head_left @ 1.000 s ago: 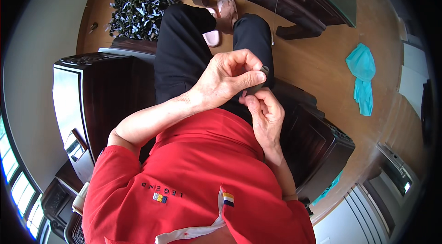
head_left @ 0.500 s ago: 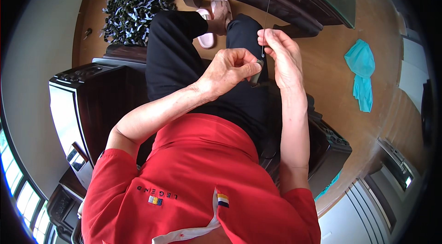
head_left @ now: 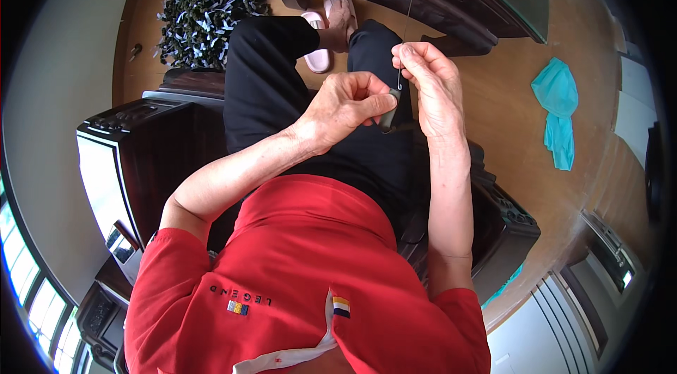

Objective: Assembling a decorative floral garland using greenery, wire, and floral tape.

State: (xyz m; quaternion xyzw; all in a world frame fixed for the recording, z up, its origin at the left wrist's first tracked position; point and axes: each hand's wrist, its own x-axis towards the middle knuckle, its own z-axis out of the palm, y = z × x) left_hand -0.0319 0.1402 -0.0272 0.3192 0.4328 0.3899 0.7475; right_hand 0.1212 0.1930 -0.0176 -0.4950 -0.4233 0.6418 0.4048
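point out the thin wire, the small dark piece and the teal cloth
wire (head_left: 409,14), head view, on its straight run above the right hand
dark piece (head_left: 389,111), head view, on its middle, below the left thumb
teal cloth (head_left: 558,109), head view, on its middle fold

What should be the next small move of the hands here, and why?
Probably draw the thin wire further through the small dark piece: the right hand pinches the wire just above it, and the left hand grips the piece.

Small dark strip (head_left: 389,110) pinched; thin thread (head_left: 409,14) taut.
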